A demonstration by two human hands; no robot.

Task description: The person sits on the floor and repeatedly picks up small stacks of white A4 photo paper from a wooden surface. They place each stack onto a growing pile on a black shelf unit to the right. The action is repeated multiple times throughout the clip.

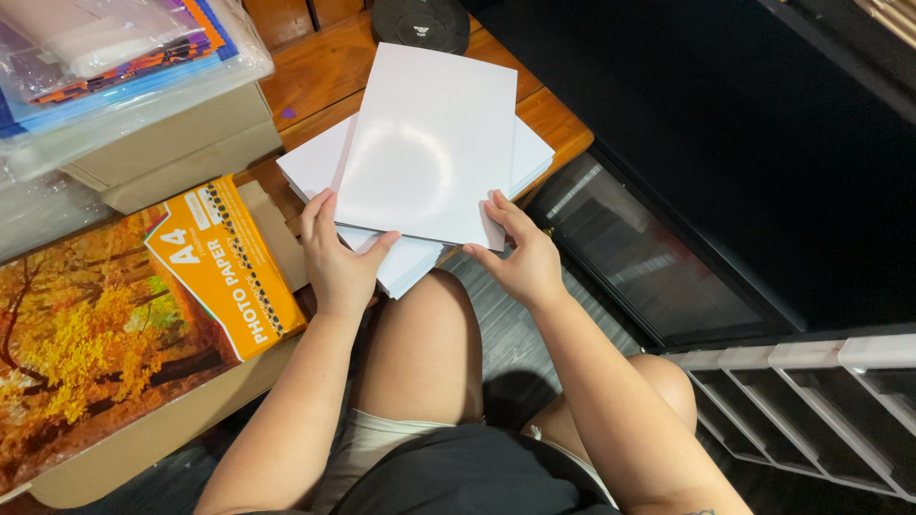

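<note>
1. Wooden table (324, 81) sat beyond the grip, slatted, warm brown; a dark glossy cabinet (725, 143) stood to the right of the hands, with a white plastic drawer rack (811, 381) below it.
2. Left of the grip: an orange photo paper pack (134, 315) printed with autumn trees, lying on a flat cardboard box (162, 420). Beyond that, clear plastic bags of coloured sheets (105, 48) on top of more cardboard.
3. White paper stack (425, 153) rested on the table edge and overhung the bare knee. Sheets were glossy, showed glare, rectangular and fanned out of square; the top bundle was rotated against the lower ones.
4. Left hand (336, 262) pinched the near-left corner of the stack, thumb on top, fingers curled against the edge. Closed on the paper.
5. Right hand (520, 253) held the near-right corner the same way, thumb over the top sheet, fingers under. Also closed on the paper.
6. Judgement: to square it well, hold by the edges only, since glossy faces would likely mark; loosen the pinch so sheets could slide, then tap the edges flush on the table.
7. Small black round object (420, 21) lay at the far edge, well apart from the grip.
</note>
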